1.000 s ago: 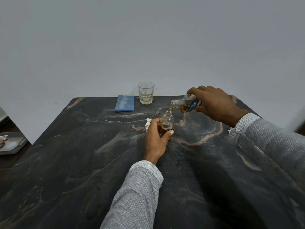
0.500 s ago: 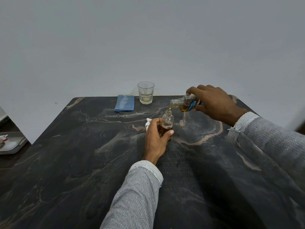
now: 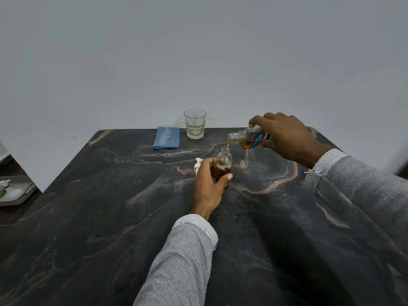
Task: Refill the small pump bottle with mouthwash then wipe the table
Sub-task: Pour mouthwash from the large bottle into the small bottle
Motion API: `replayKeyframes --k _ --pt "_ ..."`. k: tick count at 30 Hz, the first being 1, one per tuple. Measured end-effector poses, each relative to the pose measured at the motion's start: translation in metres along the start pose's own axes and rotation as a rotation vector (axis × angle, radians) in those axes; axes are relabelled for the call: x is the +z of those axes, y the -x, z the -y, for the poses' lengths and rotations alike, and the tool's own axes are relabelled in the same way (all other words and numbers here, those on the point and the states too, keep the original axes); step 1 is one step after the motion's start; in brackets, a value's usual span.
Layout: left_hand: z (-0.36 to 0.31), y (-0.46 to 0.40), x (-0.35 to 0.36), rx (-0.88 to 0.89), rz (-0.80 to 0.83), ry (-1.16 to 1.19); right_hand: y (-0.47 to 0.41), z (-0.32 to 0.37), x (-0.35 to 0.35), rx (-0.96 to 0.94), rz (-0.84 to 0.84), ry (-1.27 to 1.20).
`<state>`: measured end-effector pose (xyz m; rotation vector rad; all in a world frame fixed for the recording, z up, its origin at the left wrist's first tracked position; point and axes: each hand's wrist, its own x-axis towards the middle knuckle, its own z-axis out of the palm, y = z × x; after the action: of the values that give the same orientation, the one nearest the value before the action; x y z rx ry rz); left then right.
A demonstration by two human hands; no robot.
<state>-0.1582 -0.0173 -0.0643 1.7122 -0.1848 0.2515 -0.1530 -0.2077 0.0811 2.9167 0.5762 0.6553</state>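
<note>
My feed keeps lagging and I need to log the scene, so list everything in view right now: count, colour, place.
small pump bottle: 1, clear, partly filled with amber liquid, upright at table centre, held.
mouthwash bottle: 1, clear with blue label, tilted above the small bottle's mouth, pouring.
pump head: 1, white, lying on the table just left of the small bottle.
cloth: 1, blue, folded, far edge of the table.
glass: 1, clear, right of the cloth.
table: 1, dark marble with pale veins.
tray: 1, grey, off the table's left, partly cut off.
left hand: 1, grips the small bottle.
right hand: 1, holds the mouthwash bottle.
sleeves: 2, grey knit.
</note>
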Motion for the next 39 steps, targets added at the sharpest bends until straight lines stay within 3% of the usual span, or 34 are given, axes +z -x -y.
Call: replayKeyframes --k 39 --pt "0.0029 -0.0019 0.0006 0.004 -0.002 -0.050 0.0018 -0.0009 0.0002 -0.017 -0.035 0.006"
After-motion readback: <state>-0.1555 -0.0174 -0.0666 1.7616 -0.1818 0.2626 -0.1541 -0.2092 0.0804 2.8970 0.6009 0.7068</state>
